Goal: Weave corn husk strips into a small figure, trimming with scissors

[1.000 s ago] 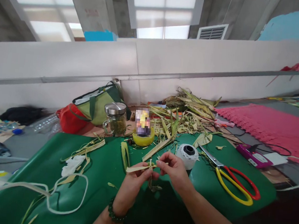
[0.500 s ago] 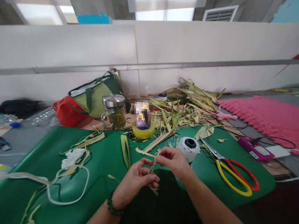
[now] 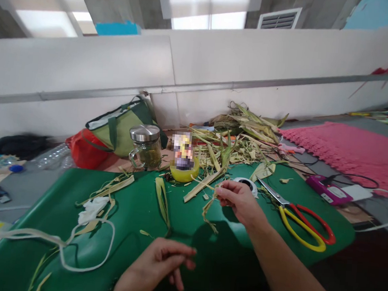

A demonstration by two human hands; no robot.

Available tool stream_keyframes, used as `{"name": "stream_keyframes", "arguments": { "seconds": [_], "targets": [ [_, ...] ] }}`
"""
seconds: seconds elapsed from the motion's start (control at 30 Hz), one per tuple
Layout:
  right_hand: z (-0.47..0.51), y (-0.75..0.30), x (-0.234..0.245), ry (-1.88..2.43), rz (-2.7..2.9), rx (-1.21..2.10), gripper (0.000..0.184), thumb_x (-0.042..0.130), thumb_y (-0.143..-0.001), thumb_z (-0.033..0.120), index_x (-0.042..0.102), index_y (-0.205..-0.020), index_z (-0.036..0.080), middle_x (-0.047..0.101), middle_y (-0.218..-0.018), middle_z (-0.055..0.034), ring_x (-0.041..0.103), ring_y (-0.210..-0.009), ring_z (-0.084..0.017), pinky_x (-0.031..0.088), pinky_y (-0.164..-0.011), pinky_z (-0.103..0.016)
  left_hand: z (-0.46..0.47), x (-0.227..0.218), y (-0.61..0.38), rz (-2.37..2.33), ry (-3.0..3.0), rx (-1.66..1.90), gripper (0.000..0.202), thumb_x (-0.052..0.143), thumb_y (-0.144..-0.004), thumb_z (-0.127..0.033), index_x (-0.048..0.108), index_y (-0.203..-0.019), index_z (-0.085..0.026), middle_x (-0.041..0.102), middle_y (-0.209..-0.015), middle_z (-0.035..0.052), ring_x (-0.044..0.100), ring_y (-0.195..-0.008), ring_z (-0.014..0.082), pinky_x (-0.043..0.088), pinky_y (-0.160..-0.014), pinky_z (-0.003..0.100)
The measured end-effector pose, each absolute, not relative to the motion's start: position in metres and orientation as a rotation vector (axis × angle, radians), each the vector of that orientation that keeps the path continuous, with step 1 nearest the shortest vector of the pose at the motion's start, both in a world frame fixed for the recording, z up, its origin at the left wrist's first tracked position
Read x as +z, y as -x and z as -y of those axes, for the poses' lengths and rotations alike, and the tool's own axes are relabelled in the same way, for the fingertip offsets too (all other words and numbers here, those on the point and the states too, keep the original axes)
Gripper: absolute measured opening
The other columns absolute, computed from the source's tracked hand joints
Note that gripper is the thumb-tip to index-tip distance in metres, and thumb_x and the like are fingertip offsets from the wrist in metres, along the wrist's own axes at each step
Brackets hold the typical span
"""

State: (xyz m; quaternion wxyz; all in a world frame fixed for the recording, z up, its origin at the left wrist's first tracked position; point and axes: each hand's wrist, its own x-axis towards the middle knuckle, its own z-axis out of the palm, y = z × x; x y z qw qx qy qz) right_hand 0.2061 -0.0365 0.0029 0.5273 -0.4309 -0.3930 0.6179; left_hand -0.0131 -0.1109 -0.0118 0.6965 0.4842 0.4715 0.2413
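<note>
My right hand [image 3: 238,200] is raised over the green mat [image 3: 133,212], fingers pinched on a small woven piece of dried leaf strips [image 3: 209,209] that dangles below it. Behind that hand sits a white spool of thread [image 3: 245,183], partly hidden. My left hand [image 3: 156,264] is low and near me, above the mat's front, fingers loosely curled and apart, holding nothing. Loose leaf strips [image 3: 162,197] lie on the mat between the hands and the back edge.
Yellow and red scissors [image 3: 299,218] lie right of my right hand. A pile of dried leaves [image 3: 242,140], a yellow tape roll [image 3: 184,174], a lidded glass jar [image 3: 146,146] and a green bag [image 3: 121,128] stand at the back. A white cord [image 3: 70,243] loops at left; a pink mat [image 3: 349,152] lies at right.
My left hand let go of the leaf piece and dropped back toward me. My right hand lifted the piece up and away, toward the spool.
</note>
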Motion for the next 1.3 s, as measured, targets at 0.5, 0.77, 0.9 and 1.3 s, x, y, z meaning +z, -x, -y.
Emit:
{"name": "stream_keyframes", "arguments": {
  "seconds": [0.5, 0.77, 0.9, 1.3],
  "targets": [
    [0.048, -0.190, -0.001, 0.902, 1.090, 1.584, 0.027, 0.081, -0.053, 0.033, 0.065, -0.061, 0.014, 0.060, -0.054, 0.0029, 0.049, -0.046, -0.006, 0.039, -0.046, -0.019, 0.091, -0.008, -0.014, -0.962, -0.914, 0.851, 0.027, 0.082, -0.056, -0.031, 0.069, -0.071, -0.013, 0.069, -0.063, 0.0015, 0.061, -0.054, 0.0101, 0.045, -0.051, 0.017],
    [0.062, -0.175, -0.014, 0.812, 0.950, 1.747, 0.058, 0.083, -0.049, 0.024, 0.058, -0.101, 0.021, 0.063, -0.069, 0.0047, 0.059, -0.060, -0.011, 0.048, -0.059, -0.025, 0.089, -0.008, -0.019, -0.971, -0.900, 1.010, 0.022, 0.078, -0.060, -0.025, 0.061, -0.069, -0.013, 0.065, -0.056, -0.0018, 0.057, -0.050, 0.0076, 0.044, -0.050, 0.016],
    [0.068, -0.170, -0.022, 0.931, 0.989, 1.585, 0.039, 0.084, -0.050, 0.024, 0.057, -0.077, 0.017, 0.059, -0.061, 0.0058, 0.057, -0.058, -0.010, 0.046, -0.060, -0.024, 0.088, -0.009, -0.025, -1.009, -0.894, 0.994, 0.026, 0.078, -0.055, -0.021, 0.054, -0.063, -0.015, 0.059, -0.052, -0.0044, 0.055, -0.051, 0.0081, 0.043, -0.048, 0.016],
    [0.061, -0.171, -0.027, 0.899, 0.836, 1.757, 0.050, 0.086, -0.046, 0.026, 0.057, -0.085, 0.017, 0.059, -0.056, 0.0066, 0.054, -0.048, -0.008, 0.044, -0.051, -0.021, 0.083, -0.013, -0.023, -0.826, -0.757, 0.775, 0.018, 0.071, -0.057, -0.019, 0.058, -0.068, -0.012, 0.058, -0.065, -0.0009, 0.055, -0.053, 0.0080, 0.047, -0.050, 0.019]
  ]
}}
